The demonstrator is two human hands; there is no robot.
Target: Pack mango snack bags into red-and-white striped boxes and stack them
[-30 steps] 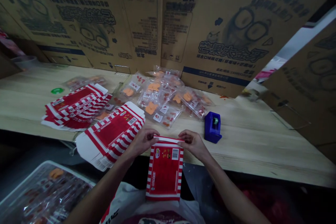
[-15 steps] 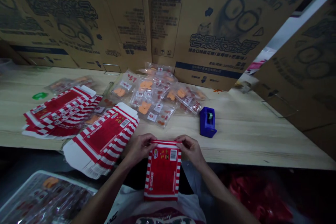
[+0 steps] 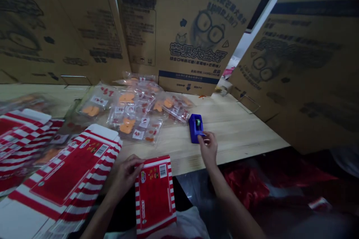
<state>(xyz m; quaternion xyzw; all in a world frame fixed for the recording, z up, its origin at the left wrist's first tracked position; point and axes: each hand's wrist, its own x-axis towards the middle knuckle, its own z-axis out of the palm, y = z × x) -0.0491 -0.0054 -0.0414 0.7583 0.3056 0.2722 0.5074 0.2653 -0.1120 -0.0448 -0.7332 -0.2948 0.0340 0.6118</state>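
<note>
My left hand (image 3: 129, 173) grips the top left corner of a red carton (image 3: 155, 196) with striped red-and-white edges, held upright just in front of the table edge. The carton's top looks closed. At the front end of a blue tape dispenser (image 3: 194, 130), my right hand (image 3: 209, 148) has its thumb and finger pinched at the cutting edge, where the tape comes off; the strip itself is hard to make out. The dispenser stands on the table with a small greenish roll of tape (image 3: 198, 122) in it.
Flat striped cartons (image 3: 70, 171) lie stacked at the left, with another pile (image 3: 19, 138) beyond. Clear sachets (image 3: 131, 114) holding orange and red pieces are heaped mid-table. Large cardboard boxes (image 3: 179, 18) wall the back and right. Red plastic material (image 3: 244, 183) lies below the table.
My right hand has let go of the carton and moved right to the tape dispenser. My left hand still holds the carton, now slightly tilted. The view has turned to the right.
</note>
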